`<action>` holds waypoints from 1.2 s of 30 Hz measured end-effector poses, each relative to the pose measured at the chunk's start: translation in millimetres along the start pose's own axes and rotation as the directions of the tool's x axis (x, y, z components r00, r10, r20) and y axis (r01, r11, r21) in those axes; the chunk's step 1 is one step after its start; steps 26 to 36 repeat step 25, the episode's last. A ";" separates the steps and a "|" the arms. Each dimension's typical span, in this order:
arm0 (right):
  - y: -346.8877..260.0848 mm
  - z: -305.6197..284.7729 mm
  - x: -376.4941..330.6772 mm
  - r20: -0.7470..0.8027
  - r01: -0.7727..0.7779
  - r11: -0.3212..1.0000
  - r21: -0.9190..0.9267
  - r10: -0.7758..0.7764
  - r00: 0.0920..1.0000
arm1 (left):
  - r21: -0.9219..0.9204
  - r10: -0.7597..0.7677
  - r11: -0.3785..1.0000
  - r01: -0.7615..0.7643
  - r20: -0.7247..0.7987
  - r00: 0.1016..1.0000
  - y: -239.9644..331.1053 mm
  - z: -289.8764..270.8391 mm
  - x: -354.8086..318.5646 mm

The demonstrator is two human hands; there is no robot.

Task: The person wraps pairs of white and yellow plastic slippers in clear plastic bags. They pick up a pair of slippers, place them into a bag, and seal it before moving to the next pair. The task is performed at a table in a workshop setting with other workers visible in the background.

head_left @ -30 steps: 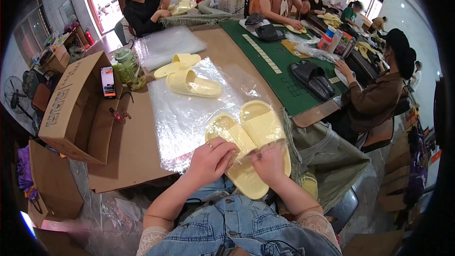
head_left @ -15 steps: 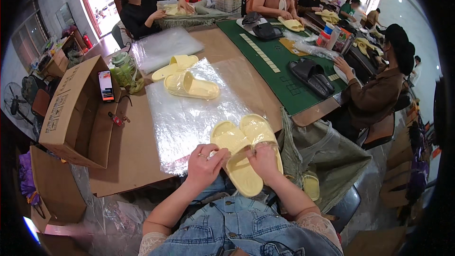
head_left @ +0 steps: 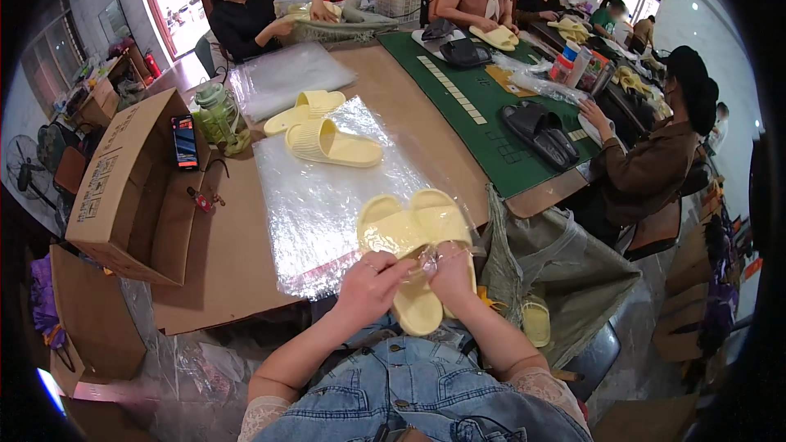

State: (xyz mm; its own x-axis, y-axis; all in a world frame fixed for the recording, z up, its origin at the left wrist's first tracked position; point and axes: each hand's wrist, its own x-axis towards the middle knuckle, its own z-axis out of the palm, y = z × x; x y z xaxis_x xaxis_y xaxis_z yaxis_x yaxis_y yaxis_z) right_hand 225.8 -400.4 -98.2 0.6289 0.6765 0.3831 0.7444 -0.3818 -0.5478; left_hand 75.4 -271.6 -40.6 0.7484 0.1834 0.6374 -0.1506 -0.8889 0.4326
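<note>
Slippers, a pale yellow foam pair lying side by side at the table's near edge, look light and squashy, best gripped at the heels where left hand and right hand pinch crinkly clear film.

Bare plastic sheet leaves open room at the table's middle. A cardboard box blocks the left edge, two slippers the far part, a grey sack the right corner.
</note>
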 end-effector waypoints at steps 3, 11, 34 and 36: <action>-2.0 15.5 2.4 0.045 0.069 0.996 0.060 -0.072 0.996 | -0.062 0.100 0.994 -0.095 0.076 0.992 11.2 1.6 8.2; -7.8 33.2 42.5 -0.060 -0.091 0.995 -0.032 0.089 0.994 | -0.744 0.201 0.613 0.266 0.473 0.858 19.6 -9.8 -17.4; -20.4 50.3 90.6 0.095 -0.247 0.969 0.003 0.245 0.965 | -0.264 -0.500 0.863 0.431 -0.320 0.805 -140.6 -177.2 2.2; -20.4 50.3 90.6 0.095 -0.247 0.969 0.003 0.245 0.965 | -0.264 -0.500 0.863 0.431 -0.320 0.805 -140.6 -177.2 2.2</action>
